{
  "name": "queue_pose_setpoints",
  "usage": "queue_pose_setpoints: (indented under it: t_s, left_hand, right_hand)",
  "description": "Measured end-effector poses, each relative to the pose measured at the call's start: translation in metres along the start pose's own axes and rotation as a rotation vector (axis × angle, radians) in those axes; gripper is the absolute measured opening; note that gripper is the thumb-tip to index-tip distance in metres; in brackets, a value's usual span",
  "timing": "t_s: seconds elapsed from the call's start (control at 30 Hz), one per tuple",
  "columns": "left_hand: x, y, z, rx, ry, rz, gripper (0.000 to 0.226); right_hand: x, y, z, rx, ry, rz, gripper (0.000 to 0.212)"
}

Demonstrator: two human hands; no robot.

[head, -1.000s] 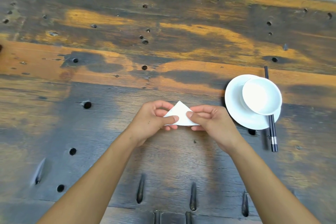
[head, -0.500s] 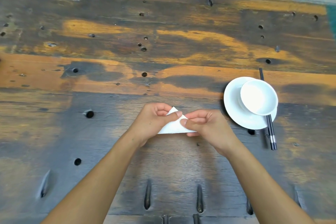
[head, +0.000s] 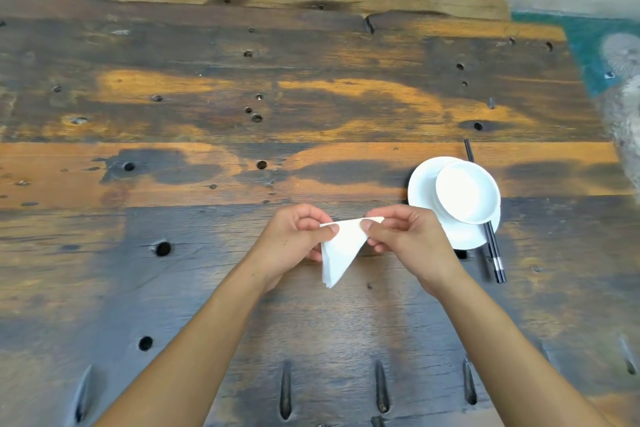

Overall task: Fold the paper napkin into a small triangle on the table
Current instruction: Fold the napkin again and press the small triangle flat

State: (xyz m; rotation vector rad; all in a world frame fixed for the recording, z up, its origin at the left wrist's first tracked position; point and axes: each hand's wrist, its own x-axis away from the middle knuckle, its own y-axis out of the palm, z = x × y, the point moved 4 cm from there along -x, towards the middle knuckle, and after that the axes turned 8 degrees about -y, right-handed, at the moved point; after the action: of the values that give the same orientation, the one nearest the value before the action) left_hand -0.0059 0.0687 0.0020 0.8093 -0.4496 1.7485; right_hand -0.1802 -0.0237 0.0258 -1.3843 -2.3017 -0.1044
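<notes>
The left hand [head: 294, 239] is pinching the left upper corner of the paper napkin [head: 341, 248] between thumb and forefinger, closed tight on the paper. The napkin is already showing as a small folded triangle, and it is hanging between the two hands above the table [head: 207, 288], apparently clear of the wood. Its long edge is running level from one grip to the other, while the free point is dangling down toward the person. The right hand [head: 403, 237] is pinching the opposite upper corner the same way. Both hands are equally near, so the lowering is likely depending on keeping that top edge level, well clear of the saucer [head: 424, 184] to the right
</notes>
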Motion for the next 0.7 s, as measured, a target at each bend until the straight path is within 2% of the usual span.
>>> queue_pose_setpoints:
  t_s: [0.2,0.37,0.53,0.7]
  left_hand:
    - [-0.003,0.025,-0.001,0.079,-0.016,-0.002,0.007]
    - [-0.012,0.041,-0.002,0.253,0.012,0.123,0.012]
    - [-0.025,0.055,-0.006,0.314,0.006,0.264,0.017]
    - [-0.043,0.068,-0.01,0.281,-0.012,0.359,0.006]
  right_hand:
    - [-0.008,-0.017,-0.007,0.011,-0.039,0.077,0.022]
    - [-0.004,-0.023,0.009,-0.124,0.12,-0.028,0.028]
    - [0.0,-0.031,0.029,-0.156,0.165,-0.024,0.017]
    - [-0.002,-0.034,0.055,-0.192,0.211,0.088,0.013]
